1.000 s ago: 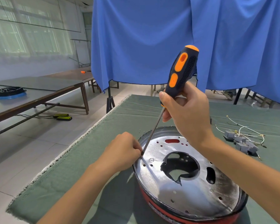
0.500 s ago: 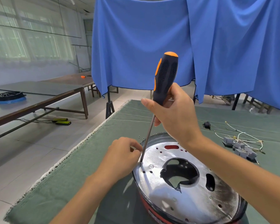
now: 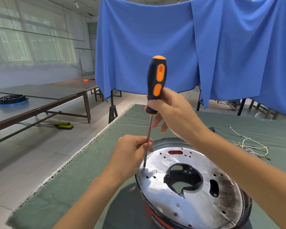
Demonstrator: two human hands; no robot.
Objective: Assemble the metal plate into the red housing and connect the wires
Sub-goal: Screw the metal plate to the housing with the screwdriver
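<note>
From the head view, the metal plate [image 3: 193,184] is a shiny round disc with many small holes, a big irregular cut-out in the middle and a dark oval slot on its right part. It sits inside the red housing [image 3: 151,212], a round bowl-like shell with a black rim, of which only a thin red band shows at the near side. Red colour shows also through a slot at the far side of the plate.

The right hand [image 3: 173,111] has its grip closed around the low part of the handle of a screwdriver [image 3: 156,83], which is black rubber with smooth orange inserts. The thin steel shaft stands almost upright and its tip touches the plate near the left edge. The left hand [image 3: 130,156] pinches the shaft with curled fingers, just above the plate.

The wires [image 3: 251,146], thin and white, lie in a loose tangle to the right on the worktop [image 3: 89,171], apart from the housing. The worktop is covered with a green felt-like cloth with a frayed white edge.

Behind hang blue curtains [image 3: 172,47]. At the left there are long tables [image 3: 40,96] on a pale tiled floor.
</note>
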